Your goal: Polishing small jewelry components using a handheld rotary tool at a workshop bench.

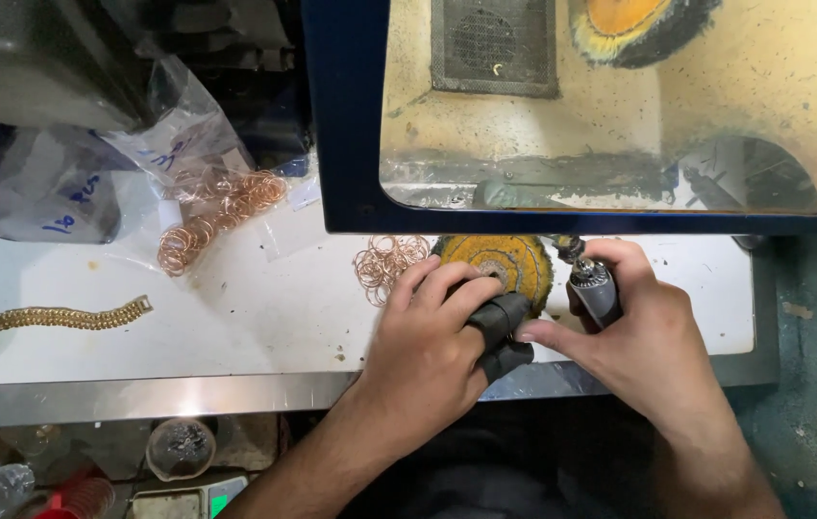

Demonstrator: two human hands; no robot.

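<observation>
My left hand rests on the white bench top, its thumb and a finger wrapped in dark protective covers, fingers curled; whether a small piece sits between them is hidden. My right hand grips a grey rotary handpiece, its tip pointing away from me toward the yellow buffing wheel lying flat on the bench. The right thumb touches the covered left fingers. A small pile of thin copper-coloured rings lies just left of the wheel.
A blue-framed dust shield with a clear window stands behind, a mounted buffing wheel inside. More copper rings spill from plastic bags at left. A gold chain bracelet lies far left. The metal bench edge runs along the front.
</observation>
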